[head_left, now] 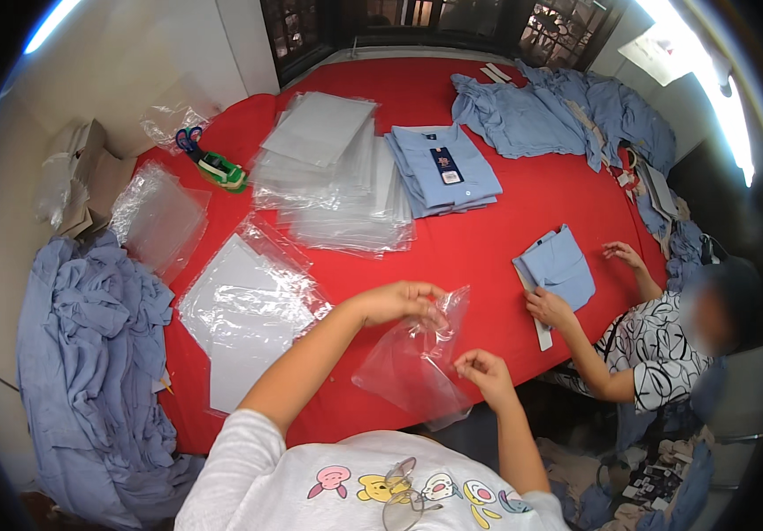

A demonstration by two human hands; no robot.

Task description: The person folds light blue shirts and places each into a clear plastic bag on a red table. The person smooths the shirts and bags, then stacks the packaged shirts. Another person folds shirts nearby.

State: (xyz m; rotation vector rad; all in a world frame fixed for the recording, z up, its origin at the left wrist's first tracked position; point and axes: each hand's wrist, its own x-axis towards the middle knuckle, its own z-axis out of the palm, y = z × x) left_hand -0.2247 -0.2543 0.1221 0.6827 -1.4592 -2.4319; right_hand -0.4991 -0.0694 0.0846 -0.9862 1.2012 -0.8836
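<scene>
A clear plastic bag (404, 376) hangs over the near edge of the red table, between my two hands. My left hand (408, 303) is closed on its upper part, fingers curled into the crumpled film. At the bag's right edge, my right hand (485, 372) pinches the film between thumb and fingers. Nothing shows inside the bag. To the left of my left forearm lie sheets in clear bags (253, 310). Farther back is a stack of clear-bagged sheets (324, 133), beside a pile of folded blue shirts (443, 173) with a dark tag on top.
On the right, a co-worker's hands (550, 310) are at a folded blue shirt (563, 270) on the red table (452, 257). Blue garments heap up at the left (89, 372) and far right (523, 115). A green tape dispenser (222, 173) and scissors (189, 140) lie back left.
</scene>
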